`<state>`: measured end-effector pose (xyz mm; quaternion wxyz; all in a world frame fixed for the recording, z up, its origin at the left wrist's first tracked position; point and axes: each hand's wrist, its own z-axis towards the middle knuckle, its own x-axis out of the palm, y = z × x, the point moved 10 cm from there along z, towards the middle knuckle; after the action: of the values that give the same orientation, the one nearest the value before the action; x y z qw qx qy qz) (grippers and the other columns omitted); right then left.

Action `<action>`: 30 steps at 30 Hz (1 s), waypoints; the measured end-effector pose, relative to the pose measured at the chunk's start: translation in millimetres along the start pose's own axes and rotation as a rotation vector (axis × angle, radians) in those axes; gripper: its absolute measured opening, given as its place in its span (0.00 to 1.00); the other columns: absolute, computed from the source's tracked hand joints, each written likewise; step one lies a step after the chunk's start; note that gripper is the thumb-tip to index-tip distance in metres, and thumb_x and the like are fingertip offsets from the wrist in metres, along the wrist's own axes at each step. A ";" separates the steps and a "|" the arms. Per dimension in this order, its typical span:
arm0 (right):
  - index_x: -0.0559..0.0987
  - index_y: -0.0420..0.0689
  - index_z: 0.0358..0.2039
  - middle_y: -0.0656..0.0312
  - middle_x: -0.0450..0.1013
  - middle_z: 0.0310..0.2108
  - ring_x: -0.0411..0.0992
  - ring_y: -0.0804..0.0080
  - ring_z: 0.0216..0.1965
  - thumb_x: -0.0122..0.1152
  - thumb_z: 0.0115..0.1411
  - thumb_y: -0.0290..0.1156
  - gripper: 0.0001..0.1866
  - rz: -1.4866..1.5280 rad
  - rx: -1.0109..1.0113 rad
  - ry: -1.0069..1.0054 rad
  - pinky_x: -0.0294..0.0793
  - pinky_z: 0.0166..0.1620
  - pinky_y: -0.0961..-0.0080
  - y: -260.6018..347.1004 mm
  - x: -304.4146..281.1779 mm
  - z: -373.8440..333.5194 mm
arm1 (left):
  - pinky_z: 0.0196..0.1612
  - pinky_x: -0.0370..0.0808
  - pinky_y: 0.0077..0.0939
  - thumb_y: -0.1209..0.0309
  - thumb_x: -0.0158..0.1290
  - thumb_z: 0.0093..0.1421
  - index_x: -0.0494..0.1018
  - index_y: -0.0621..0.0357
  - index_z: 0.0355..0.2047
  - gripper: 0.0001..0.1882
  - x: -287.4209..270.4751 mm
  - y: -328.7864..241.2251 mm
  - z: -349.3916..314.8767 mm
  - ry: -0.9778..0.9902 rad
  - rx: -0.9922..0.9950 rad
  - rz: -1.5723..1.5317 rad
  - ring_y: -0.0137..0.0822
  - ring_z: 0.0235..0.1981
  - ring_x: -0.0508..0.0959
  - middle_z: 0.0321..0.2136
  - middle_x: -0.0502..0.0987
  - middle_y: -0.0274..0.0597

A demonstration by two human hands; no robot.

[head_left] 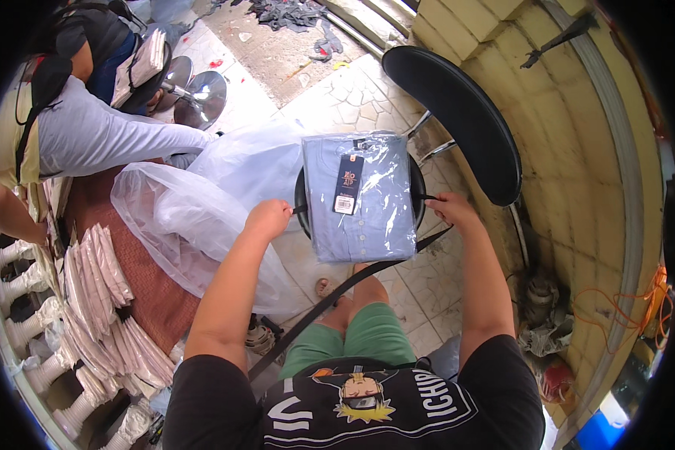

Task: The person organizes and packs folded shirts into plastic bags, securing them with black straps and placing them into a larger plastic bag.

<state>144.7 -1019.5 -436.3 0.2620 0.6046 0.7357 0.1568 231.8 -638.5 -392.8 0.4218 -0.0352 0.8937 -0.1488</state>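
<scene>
Blue shirt: folded, buttoned front up, inside clear plastic film [389, 191]; lies flat on the round black seat [418, 176], covering most of it and overhanging its near edge; navy hang tag [349, 176] rests upper left of the buttons.
Handling, my read: light; cloth soft, pack floppy at the corners; film slick, likely to slide on the seat; nothing fragile, though film could crease or tear if yanked.
Take hold: both side edges, flat palms or fingers underneath; avoid pinching loose film or the tag.
Left hand [270, 218]: narrow, fingers closed on the left strap end [300, 211] just off the seat's left edge; not on the pack.
Right hand [451, 209]: narrow, thumb and fingers pinching the right strap end [427, 197] off the seat's right edge; also apart from the pack.
Straps: can't tell if they join under the pack; long black band [336, 292] runs diagonally past the seat's near edge, up toward the right hand; link unclear.
</scene>
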 end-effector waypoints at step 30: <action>0.78 0.39 0.29 0.70 0.62 0.13 0.58 0.84 0.15 0.51 0.56 0.31 0.10 0.086 -0.287 0.014 0.57 0.20 0.85 83.4 -0.7 -83.9 | 0.35 0.71 0.21 0.76 0.53 0.51 0.75 0.53 0.40 0.14 22.5 -213.4 17.6 0.117 0.578 -0.513 0.29 0.28 0.76 0.29 0.77 0.39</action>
<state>163.9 -994.6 -322.3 0.3335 0.5906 0.6811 0.2758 217.5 -850.3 -357.1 0.3116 -0.1288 0.7997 -0.4967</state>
